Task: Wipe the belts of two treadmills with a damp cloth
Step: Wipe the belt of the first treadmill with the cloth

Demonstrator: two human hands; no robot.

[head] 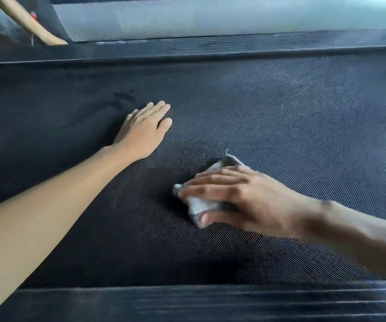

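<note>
Our right hand (238, 198) presses the bunched grey cloth (199, 205) onto the treadmill belt (303, 112), fingers spread over it and thumb tucked against its near edge. Our left hand (144, 129) lies flat on the belt, bracing. We judge this mid-wipe on one belt; next we need firm strokes across the rest. Dark side rails (187, 303) border the belt, and a pale panel (210, 17) lies beyond.
</note>
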